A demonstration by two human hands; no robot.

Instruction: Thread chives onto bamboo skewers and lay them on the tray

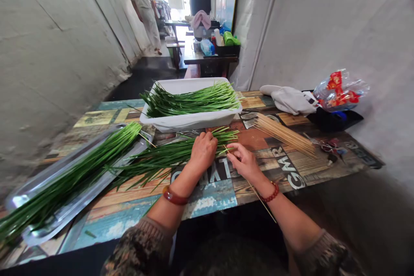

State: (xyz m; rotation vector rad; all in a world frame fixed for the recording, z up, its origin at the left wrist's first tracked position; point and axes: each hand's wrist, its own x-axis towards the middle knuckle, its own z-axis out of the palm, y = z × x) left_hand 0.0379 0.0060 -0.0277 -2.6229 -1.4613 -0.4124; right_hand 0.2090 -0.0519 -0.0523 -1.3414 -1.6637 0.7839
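as long green stalks (158, 157) lie across the table (210, 198), their pale ends point right.
at far left, a metal tray (97, 183) bears a stalk bundle (87, 164). next, the green stalks lie flat on the near side of the white basin (194, 121), where the left hand (203, 148) has its curled fingers closed on them. each stalk is likely light, limp toward the leaf, firmer at the pale end, easily bruised and slippery if damp; take hold near the pale end with light, even pressure. farther right, the right hand (244, 161) pinches a thin stick (263, 205) between thumb and fingers; expect it to be light and stiff, and apt to snap if bent. beyond it, a fan of sticks (284, 133) lies on the table.
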